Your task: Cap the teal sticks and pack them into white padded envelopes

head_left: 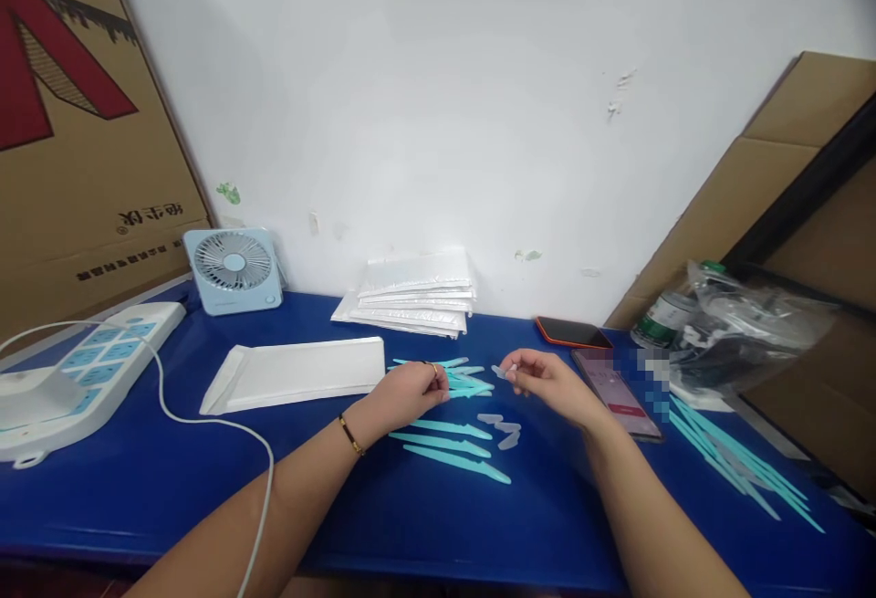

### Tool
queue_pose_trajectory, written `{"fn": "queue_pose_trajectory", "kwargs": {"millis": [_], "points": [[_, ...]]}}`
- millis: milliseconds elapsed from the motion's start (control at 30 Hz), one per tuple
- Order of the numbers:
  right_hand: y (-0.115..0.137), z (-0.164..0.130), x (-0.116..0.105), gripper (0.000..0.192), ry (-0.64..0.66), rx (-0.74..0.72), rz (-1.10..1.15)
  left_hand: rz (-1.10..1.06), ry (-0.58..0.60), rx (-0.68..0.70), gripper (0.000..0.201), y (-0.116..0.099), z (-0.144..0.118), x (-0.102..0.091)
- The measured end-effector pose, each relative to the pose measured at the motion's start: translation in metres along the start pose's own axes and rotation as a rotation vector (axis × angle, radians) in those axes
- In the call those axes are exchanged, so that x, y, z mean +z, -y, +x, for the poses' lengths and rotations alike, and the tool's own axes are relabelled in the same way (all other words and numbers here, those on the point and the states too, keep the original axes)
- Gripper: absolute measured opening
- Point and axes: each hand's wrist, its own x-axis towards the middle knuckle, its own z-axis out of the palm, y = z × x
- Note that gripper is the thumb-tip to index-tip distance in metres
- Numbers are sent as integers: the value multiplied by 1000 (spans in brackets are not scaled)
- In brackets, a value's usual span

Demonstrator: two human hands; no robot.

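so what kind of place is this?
Probably a small packing bench, home or back room. Stacked white mailers by the wall, teal plastic sticks spread on the blue table, cardboard boxes leaning at the sides.

Phone screen (620, 388) partly blurred — power strip (61, 379) cut off at left.

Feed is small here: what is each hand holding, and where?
Right hand pinches a small clear plastic cap by one end. Left hand grips thin turquoise plastic sticks at one end.
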Motion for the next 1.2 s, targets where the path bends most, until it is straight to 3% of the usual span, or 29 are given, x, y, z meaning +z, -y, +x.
{"fn": "queue_pose_trajectory", "kwargs": {"millis": [200,333,600,767,967,1200], "points": [[-4,5,5,28,-97,-15,151,-232,-60,-40,21,14,4,-1],[-8,6,4,27,-138,-9,-12,-199,-98,-47,21,19,7,1],[13,-9,14,12,194,-165,-401,-160,-132,-42,23,19,7,1],[6,-5,22,7,259,-180,-547,-154,-125,-28,24,19,8,1],[-3,0,16,14,115,-91,-438,-99,-122,1,22,20,8,-4],[-2,2,16,25,-25,-140,-350,-20,-140,31,19,17,7,-7]]}}
